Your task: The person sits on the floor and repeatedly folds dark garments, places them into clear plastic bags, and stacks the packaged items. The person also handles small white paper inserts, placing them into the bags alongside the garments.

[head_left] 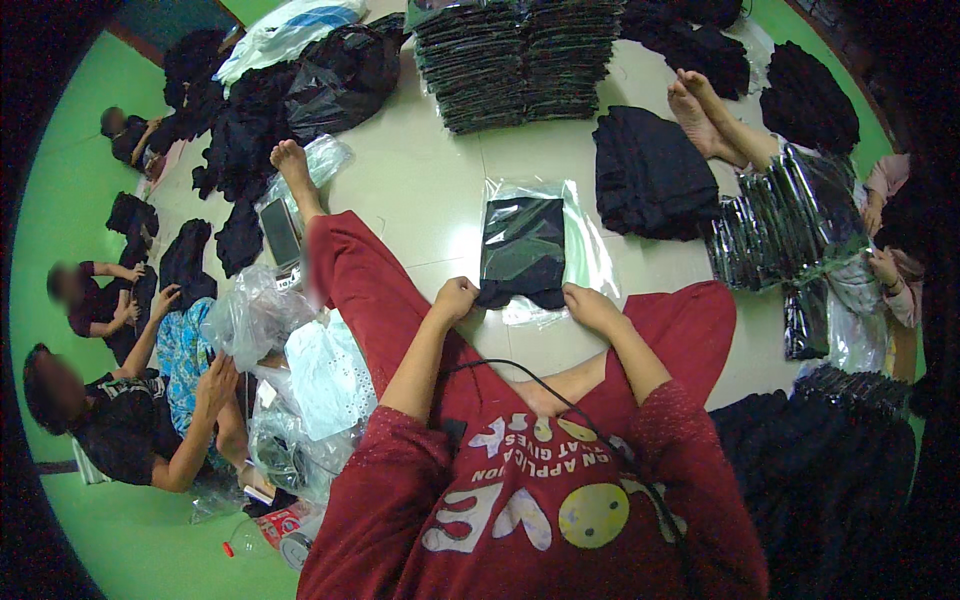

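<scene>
On the pale floor in front of me lies a folded black garment (523,240), mostly under or inside a clear plastic bag (592,255) wider than the garment. My left hand (457,300) pinches the garment's near left corner. At the near right corner, the fingers of my right hand (592,307) are closed on the same garment. Its near edge sticks out loosely between both hands. How much of the bag's opening lies under my fingers cannot be made out.
Beyond stands a tall stack of bagged black garments (515,70). A black cloth pile (652,172) sits right of the bag, near a co-worker's bagged stack (775,225). On the left are a phone (281,235), plastic bags (262,312) and seated people. Black cloth (810,470) lies at lower right.
</scene>
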`<state>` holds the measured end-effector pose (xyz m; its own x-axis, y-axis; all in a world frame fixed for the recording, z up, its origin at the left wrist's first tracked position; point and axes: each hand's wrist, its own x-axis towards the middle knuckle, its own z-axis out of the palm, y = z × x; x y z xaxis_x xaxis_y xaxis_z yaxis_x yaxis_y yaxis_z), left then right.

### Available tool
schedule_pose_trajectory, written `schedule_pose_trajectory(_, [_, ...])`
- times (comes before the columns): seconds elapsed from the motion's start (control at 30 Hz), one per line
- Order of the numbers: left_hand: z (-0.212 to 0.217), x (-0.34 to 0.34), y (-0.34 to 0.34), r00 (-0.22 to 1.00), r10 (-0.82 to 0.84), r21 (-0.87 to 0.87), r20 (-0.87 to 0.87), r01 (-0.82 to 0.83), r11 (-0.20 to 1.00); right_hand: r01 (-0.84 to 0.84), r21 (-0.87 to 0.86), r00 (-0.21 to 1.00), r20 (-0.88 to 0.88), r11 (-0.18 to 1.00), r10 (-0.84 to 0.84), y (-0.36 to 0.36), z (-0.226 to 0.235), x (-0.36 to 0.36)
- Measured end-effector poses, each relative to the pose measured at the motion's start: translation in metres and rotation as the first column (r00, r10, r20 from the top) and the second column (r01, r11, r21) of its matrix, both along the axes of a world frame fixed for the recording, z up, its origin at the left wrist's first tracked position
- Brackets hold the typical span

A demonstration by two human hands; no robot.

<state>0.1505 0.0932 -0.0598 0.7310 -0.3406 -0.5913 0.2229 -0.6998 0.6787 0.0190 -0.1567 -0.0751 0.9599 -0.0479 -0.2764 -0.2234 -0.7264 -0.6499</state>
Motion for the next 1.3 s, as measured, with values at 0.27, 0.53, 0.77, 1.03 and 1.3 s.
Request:
schedule_pose_trajectory(0.27, [0.155,-0.003,0.029,0.888,0.029,-0.658,-0.459,-0.362,0.660,-0.024,0.777,0.988,0.114,0.629,-0.103,-0.015,0.129,0.000])
schedule_pose_trajectory(0.53, [0.213,-0.013,0.006,0.865,0.035,-0.764,-0.501,-0.460,0.452,-0.079,0.840,0.954,0.220,0.537,-0.204,-0.018,0.194,0.012])
schedule_pose_trajectory(0.77, [0.197,0.008,-0.012,0.911,0.137,-0.745,-0.388,-0.398,0.535,-0.040,0.819,0.942,0.222,0.572,-0.253,-0.029,0.168,0.026])
schedule_pose_trajectory(1.03, [0.106,-0.001,0.004,0.971,-0.003,-0.293,-0.238,-0.069,0.954,0.162,0.501,0.960,0.120,0.850,-0.254,-0.018,0.041,0.019])
schedule_pose_trajectory(1.3, [0.029,0.042,-0.120,0.311,-0.144,0.116,0.939,0.107,0.987,0.129,0.108,0.985,-0.127,0.986,-0.114,-0.007,-0.001,0.001])
